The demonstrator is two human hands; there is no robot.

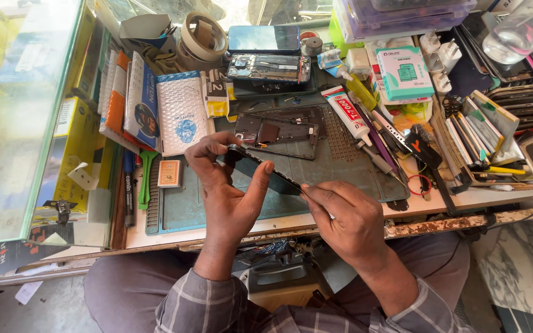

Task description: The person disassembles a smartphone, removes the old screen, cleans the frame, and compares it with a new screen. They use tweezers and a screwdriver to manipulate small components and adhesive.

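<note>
The left hand holds a dark phone screen by its edges. The thumb sits on the near long edge and the fingers curl over the far end, so the hand is closed around it. The screen is tilted on its side, up off the green work mat, near the front of the table.

The right hand is closed in a pinch on a thin tool. The tool is too small to see well. Its tip touches the lower right edge of the screen.

Just behind the screen, an open phone frame lies flat on the mat. Farther back lies another open phone, and behind that a phone with a blue screen. A white glue tube lies to the right of the frame.

There is a little bare mat in front of the hands, by the table's front edge. The left side is packed with boxes and a white bubble envelope. The right side is crowded with tools and phone parts, close to the mat's edge.
</note>
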